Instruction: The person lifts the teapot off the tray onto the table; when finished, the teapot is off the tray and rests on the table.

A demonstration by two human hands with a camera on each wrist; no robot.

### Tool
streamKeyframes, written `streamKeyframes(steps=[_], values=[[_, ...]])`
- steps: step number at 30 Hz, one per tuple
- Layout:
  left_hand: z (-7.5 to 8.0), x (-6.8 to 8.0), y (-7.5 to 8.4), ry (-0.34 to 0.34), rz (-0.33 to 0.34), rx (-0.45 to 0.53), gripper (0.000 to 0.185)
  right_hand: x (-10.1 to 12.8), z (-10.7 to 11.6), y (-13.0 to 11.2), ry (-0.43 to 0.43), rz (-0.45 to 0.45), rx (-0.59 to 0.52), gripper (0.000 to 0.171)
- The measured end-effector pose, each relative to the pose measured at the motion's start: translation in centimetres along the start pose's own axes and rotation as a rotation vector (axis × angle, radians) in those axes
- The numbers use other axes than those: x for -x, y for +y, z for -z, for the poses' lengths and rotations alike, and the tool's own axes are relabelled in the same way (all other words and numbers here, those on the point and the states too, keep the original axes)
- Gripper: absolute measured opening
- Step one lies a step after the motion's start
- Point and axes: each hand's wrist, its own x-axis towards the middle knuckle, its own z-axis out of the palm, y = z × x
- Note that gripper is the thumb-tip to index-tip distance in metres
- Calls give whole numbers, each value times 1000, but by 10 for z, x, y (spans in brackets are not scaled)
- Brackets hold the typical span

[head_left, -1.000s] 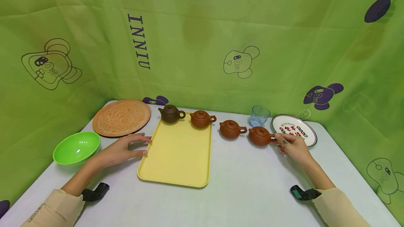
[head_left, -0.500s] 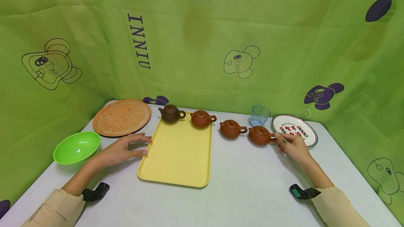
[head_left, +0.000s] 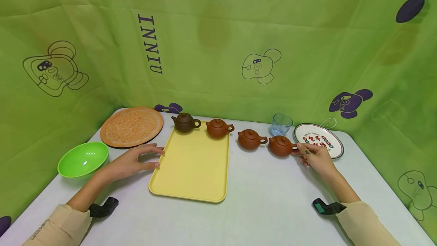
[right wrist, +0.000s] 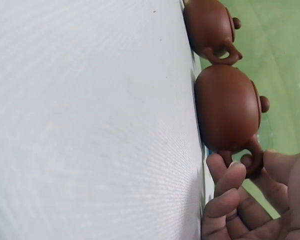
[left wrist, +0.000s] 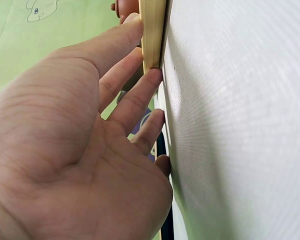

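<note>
- Rightmost teapot (head_left: 280,146) stands on the table (head_left: 266,196) at 1 o'clock, beside the printed plate (head_left: 319,140).
- Right hand (head_left: 315,157) pinches its handle.
- Left hand (head_left: 131,161), fingers straight, slightly spread, touches the yellow tray (head_left: 192,166) edge at 11 o'clock.

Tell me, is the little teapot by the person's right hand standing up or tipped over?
Standing up. The teapot sits flat on the table, lid on top, while the right hand pinches its handle.
</note>
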Motion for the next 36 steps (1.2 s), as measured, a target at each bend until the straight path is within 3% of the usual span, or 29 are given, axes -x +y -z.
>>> streamKeyframes(steps=[23,36], values=[[0,0,0,-2,-14,8,40,0,-2,1,16,-4,11,58],[-1,0,-3,9,-13,-6,40,4,0,-7,71,-10,31,55]])
